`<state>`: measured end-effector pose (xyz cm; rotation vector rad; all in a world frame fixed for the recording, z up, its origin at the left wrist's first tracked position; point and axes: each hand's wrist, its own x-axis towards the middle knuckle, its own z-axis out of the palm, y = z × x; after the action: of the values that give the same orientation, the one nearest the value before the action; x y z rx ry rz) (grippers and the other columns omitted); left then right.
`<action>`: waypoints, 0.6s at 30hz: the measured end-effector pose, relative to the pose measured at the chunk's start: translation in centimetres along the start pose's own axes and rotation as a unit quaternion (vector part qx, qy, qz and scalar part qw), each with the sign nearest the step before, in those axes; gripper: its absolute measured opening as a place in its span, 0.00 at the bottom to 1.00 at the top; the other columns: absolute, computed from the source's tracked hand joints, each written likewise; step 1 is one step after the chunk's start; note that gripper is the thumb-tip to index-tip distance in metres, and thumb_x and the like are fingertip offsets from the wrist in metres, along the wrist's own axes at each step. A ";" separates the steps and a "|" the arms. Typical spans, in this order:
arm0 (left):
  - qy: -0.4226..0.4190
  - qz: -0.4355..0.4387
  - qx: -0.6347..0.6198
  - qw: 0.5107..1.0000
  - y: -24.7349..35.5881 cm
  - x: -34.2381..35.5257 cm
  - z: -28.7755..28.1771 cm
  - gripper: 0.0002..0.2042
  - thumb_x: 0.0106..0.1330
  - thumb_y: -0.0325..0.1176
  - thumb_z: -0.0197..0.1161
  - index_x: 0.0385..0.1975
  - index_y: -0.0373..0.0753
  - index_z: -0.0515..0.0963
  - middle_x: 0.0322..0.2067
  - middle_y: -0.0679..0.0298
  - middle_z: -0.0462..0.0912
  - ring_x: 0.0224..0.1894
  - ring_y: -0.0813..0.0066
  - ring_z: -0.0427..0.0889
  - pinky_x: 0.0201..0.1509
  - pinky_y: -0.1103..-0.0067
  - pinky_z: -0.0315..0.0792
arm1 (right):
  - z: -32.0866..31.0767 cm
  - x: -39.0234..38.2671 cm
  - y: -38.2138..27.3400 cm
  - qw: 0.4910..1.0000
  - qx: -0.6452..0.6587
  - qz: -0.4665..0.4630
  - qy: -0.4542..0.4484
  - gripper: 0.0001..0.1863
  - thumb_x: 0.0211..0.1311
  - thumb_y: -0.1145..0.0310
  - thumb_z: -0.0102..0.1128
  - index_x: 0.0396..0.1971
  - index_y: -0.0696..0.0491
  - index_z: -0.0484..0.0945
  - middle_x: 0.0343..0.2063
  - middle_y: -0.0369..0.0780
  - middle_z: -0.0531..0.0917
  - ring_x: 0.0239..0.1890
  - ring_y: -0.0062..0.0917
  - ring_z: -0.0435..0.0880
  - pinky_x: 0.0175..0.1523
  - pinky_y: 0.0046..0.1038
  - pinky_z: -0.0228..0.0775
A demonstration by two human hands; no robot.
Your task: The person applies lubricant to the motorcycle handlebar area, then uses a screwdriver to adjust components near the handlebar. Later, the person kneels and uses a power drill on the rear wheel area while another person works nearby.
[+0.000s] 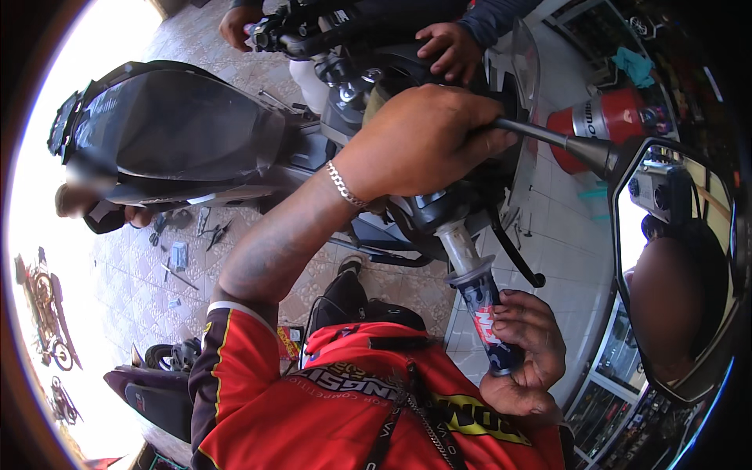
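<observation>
Reaching across the motorcycle's handlebar, my left hand [427, 141], with a chain bracelet at its wrist, is closed around the black mirror stem [556, 139]. The stem leads to a large angular mirror [627, 176] on the right. Below, my right hand [533, 348] has its fingers and thumb around the outer end of a dark patterned handlebar grip [479, 309]. This grip sits at the outer part of a pale tube [460, 244], whose bare length shows between the grip's flange and the black switch housing [439, 210]. A black lever [517, 254] runs alongside.
Across the motorcycle, another person's hands [450, 51] rest near the far handlebar. A blurred person [94, 196] is beside the black seat [188, 129]. Tools [211, 231] lie on the tiled floor. A red drum [562, 137] stands right, near glass-fronted cabinets [607, 384].
</observation>
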<state>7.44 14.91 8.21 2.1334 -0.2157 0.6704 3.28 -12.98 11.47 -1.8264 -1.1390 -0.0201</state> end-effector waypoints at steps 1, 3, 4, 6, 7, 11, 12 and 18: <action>-0.006 -0.005 -0.004 1.000 0.1 0.1 -0.1 0.12 0.69 0.40 0.63 0.32 0.37 0.80 0.20 0.54 0.77 0.25 0.53 0.78 0.30 0.67 0.70 | -0.1 0.2 0.2 1.000 -0.018 -0.004 -0.008 0.49 0.66 0.26 0.26 0.33 0.61 0.79 0.29 0.48 0.82 0.40 0.46 0.84 0.48 0.45 0.80; -0.022 -0.023 -0.007 0.999 0.2 0.2 -0.1 0.11 0.69 0.39 0.63 0.32 0.36 0.80 0.20 0.54 0.76 0.24 0.56 0.77 0.30 0.68 0.70 | 0.1 0.4 0.3 1.000 -0.010 -0.015 -0.005 0.49 0.66 0.25 0.25 0.32 0.61 0.79 0.29 0.49 0.83 0.39 0.45 0.84 0.48 0.46 0.79; -0.013 -0.015 -0.007 1.000 0.1 0.4 -0.1 0.11 0.69 0.39 0.63 0.31 0.36 0.80 0.20 0.53 0.77 0.26 0.53 0.78 0.31 0.65 0.70 | 0.3 0.6 0.4 1.000 -0.017 -0.019 -0.005 0.49 0.66 0.25 0.24 0.32 0.61 0.79 0.28 0.49 0.83 0.38 0.45 0.84 0.48 0.46 0.79; -0.006 -0.029 -0.003 1.000 0.2 0.4 0.0 0.12 0.67 0.40 0.63 0.28 0.37 0.79 0.21 0.51 0.78 0.29 0.47 0.80 0.33 0.60 0.71 | 0.8 0.7 0.4 0.999 -0.019 -0.019 0.026 0.49 0.66 0.25 0.24 0.32 0.60 0.79 0.27 0.48 0.84 0.36 0.43 0.85 0.47 0.45 0.81; -0.006 -0.039 -0.014 0.999 0.2 0.4 0.1 0.13 0.67 0.40 0.63 0.28 0.37 0.79 0.21 0.51 0.78 0.29 0.46 0.80 0.32 0.61 0.71 | 0.9 0.7 0.4 0.999 -0.027 -0.027 0.024 0.48 0.66 0.26 0.25 0.32 0.59 0.79 0.28 0.47 0.84 0.36 0.42 0.86 0.45 0.43 0.83; 0.001 -0.011 0.016 1.000 0.1 0.4 0.1 0.12 0.67 0.39 0.64 0.29 0.36 0.79 0.22 0.52 0.78 0.28 0.49 0.79 0.32 0.63 0.71 | 0.8 0.7 0.3 0.999 -0.036 -0.021 0.020 0.47 0.66 0.26 0.25 0.34 0.57 0.80 0.29 0.44 0.85 0.37 0.39 0.86 0.47 0.44 0.83; -0.008 -0.012 0.020 1.000 0.0 0.4 0.0 0.11 0.68 0.38 0.64 0.31 0.36 0.80 0.23 0.53 0.78 0.28 0.53 0.79 0.33 0.66 0.71 | 0.5 0.8 0.3 0.999 -0.034 -0.021 0.011 0.47 0.66 0.25 0.26 0.34 0.57 0.80 0.29 0.43 0.85 0.37 0.39 0.86 0.50 0.45 0.82; -0.012 -0.034 -0.013 0.999 -0.1 0.2 0.3 0.08 0.67 0.35 0.65 0.33 0.36 0.80 0.25 0.54 0.78 0.30 0.53 0.79 0.34 0.67 0.71 | -0.1 1.8 0.2 0.997 -0.056 -0.004 -0.061 0.45 0.63 0.24 0.30 0.33 0.54 0.79 0.31 0.42 0.85 0.42 0.39 0.84 0.60 0.55 0.72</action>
<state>7.74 14.74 8.12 2.1149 -0.1636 0.5989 4.46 -11.83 12.15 -1.9435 -1.2528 0.0230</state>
